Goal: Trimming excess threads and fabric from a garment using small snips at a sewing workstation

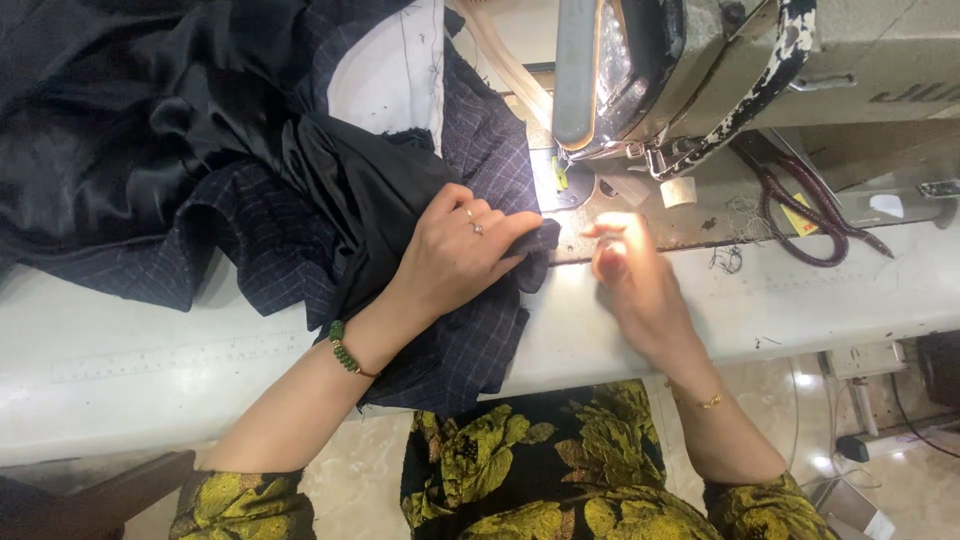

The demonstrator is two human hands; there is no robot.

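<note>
While I look down through the head camera, I see the left hand (462,250) lying flat on the checked dark cloth (470,330), with its fingers (515,228) pressed close together and pointing toward the sewing machine (690,70). That hand pins the cloth down on the white table (150,350), just beside the needle plate (560,185). The right hand (630,275) is a bit blurry and bright from the machine's lamp, and it floats over the bare table close to the cloth's edge. I cannot tell if its fingers are pinching anything (maybe a thread, but it is too small to see). The cloth lies in a big heap that runs from the top left corner down to the front edge of the table, and a shiny black lining (130,90) is bunched up with it. I think the checked cloth is soft and floppy and not heavy, so it will fold and slide easily. The lining looks slippery, so it could slip away under a light touch. A good place to hold the cloth, I would guess, is its edge near the needle plate, with a flat palm on top. A pair of dark red scissors (810,215) rests on the table to the right, well apart from both hands.
</note>
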